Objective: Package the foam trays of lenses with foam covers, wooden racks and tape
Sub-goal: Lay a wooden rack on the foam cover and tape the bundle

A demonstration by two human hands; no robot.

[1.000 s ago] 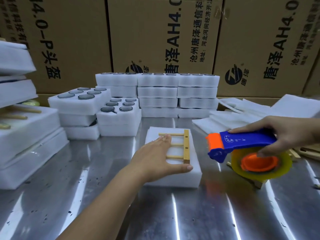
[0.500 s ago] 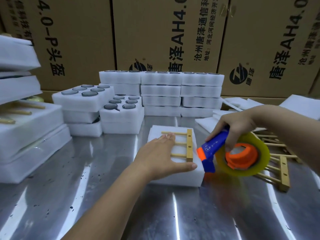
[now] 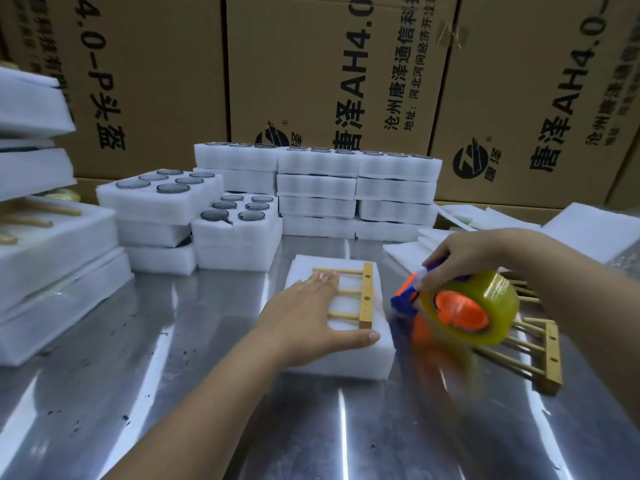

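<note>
Left hand (image 3: 304, 317) lies flat, fingers straight, pressing wooden rack (image 3: 360, 295) onto foam pack (image 3: 349, 358) mid-table (image 3: 173, 393). Right hand (image 3: 460, 258) grips tape dispenser (image 3: 460, 306), its nose just beside the pack's right edge. Spare rack (image 3: 540, 355) lies farther right.

The worktop (image 3: 173, 393) is a reflective metal sheet marked with dark specks. A covered foam pack (image 3: 346, 362) is placed at its centre. Stacks of lens trays (image 3: 356, 202) are arranged along the rear, with two shorter stacks (image 3: 159, 233) just to their left. Large foam blocks (image 3: 52, 289) are piled at the left edge. At the right rear, foam sheets (image 3: 588, 233) are laid, with wooden racks (image 3: 550, 355) in front of them.
</note>
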